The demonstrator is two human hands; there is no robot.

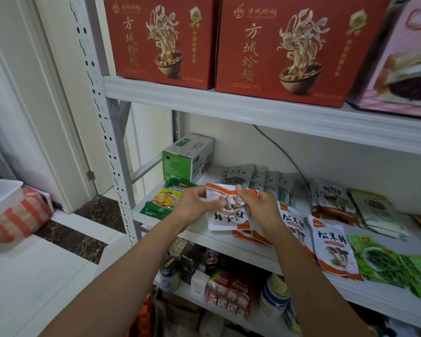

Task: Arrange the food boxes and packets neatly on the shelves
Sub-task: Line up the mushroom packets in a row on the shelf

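White metal shelving (112, 142) holds red noodle boxes (163, 40) above and loose packets on the middle shelf (204, 237). The left hand (197, 205) and right hand (260, 207) each pinch the upper edge of one mushroom packet (226, 216), held inverted over the shelf front. Step in hand: sorting packets. The next move probably calls for turning it upright and laying it squarely on the matching packets (333, 246) alongside.

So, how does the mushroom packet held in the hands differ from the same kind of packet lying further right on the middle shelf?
The held packet is up off the shelf, pinched by the left hand and the right hand; the shelf packet lies flat, untouched. The held packet's print is upside down to the camera; the shelf packet's reads upright. Both are white with orange trim and a mushroom picture.
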